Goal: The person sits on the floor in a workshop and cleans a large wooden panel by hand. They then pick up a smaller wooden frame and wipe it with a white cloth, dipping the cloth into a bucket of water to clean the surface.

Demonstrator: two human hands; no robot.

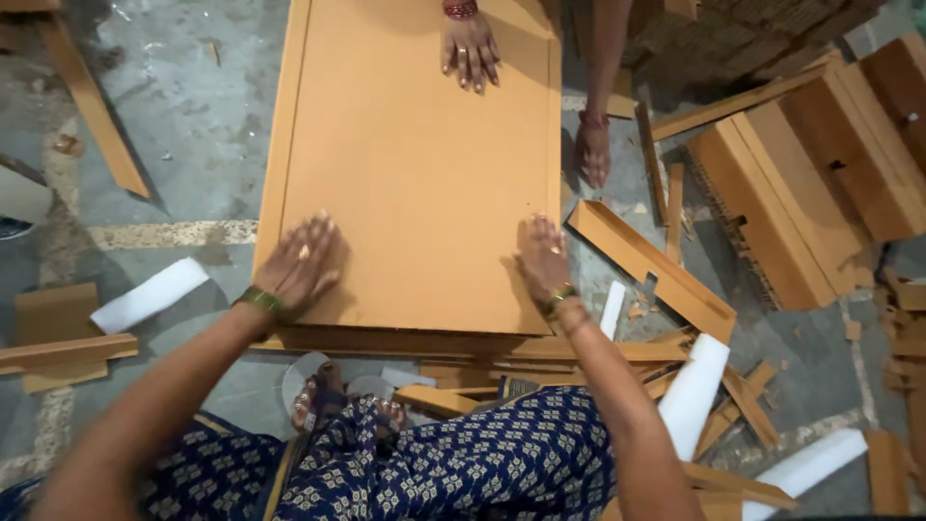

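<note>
Left hand [301,265] flat on the big orange board [415,164], fingers spread, gripping nothing, near its left edge. The board lies on the concrete floor [193,125]. Right hand [542,259] presses palm-down by the right edge, fingers open. Across the board, a co-worker's hand [470,50] rests on its far end.

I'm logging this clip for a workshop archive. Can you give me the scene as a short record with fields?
setting: concrete floor of a workshop
main item: large orange-brown cardboard sheet lying flat
left hand: palm down on the sheet's near left edge, fingers spread
right hand: palm down near the sheet's near right corner
co-worker's hand: flat on the far end of the sheet
co-worker's foot: on the floor beside the sheet
surroundings: cardboard strips, white paper rolls, stacked cardboard boxes
</note>
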